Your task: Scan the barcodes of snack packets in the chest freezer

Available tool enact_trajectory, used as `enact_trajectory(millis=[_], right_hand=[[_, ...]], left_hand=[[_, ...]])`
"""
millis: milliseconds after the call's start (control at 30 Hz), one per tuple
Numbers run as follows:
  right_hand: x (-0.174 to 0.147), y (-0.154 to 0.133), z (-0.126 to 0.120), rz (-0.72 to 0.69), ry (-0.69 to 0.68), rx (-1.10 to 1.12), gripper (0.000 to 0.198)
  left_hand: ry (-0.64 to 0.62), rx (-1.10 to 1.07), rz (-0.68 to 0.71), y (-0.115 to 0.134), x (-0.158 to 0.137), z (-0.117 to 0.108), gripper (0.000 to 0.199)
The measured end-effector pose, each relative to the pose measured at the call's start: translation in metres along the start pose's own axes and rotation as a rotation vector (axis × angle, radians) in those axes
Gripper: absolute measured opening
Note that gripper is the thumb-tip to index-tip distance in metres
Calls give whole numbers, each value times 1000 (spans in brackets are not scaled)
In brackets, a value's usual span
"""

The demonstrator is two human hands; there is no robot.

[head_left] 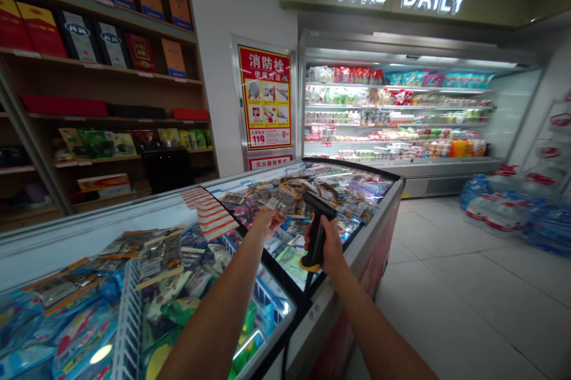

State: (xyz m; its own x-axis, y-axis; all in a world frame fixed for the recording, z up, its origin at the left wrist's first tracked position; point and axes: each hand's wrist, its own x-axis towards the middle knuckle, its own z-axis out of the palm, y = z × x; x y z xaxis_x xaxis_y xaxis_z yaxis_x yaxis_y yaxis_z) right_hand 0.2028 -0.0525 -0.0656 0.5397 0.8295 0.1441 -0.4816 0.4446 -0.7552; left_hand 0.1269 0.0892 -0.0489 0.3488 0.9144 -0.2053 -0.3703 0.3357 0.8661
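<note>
My right hand (332, 247) is wrapped around the grip of a black and yellow barcode scanner (317, 234), its head pointing away over the freezer. A dark cable hangs from the scanner's base. My left hand (266, 223) reaches forward with its fingers closed on the near edge of a small, shiny snack packet (279, 213). Around it, many similar packets (307, 187) lie piled over the far part of the chest freezer (375, 219). More flat packets (163, 252) lie at the near left, above bagged frozen goods (87, 332).
A white wire divider (128, 314) and a striped orange-and-white sheet (209, 213) are at the left. Beyond stand a lit dairy fridge (397, 107) and shelves of boxes (116, 41). Bundled water bottles (499, 210) sit on the floor at the right.
</note>
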Motion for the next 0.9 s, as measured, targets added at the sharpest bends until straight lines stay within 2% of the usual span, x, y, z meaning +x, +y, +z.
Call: enact_trajectory(millis=[133,533,767,900], right_hand=[[-3,-2,2,29,-18,46,36],[-7,-5,5,114,-80,107,32],[-6,-4,5,121,-75,119,35],[-4,-3,3,109,-82,123,34]], left_hand=[[-10,-44,-26,-7,2,-7,20],[-79,-145,57,-15,4,-8,21],[-43,-144,70,-12,-1,-9,20],[41,-139,87,-5,-12,-16,22]])
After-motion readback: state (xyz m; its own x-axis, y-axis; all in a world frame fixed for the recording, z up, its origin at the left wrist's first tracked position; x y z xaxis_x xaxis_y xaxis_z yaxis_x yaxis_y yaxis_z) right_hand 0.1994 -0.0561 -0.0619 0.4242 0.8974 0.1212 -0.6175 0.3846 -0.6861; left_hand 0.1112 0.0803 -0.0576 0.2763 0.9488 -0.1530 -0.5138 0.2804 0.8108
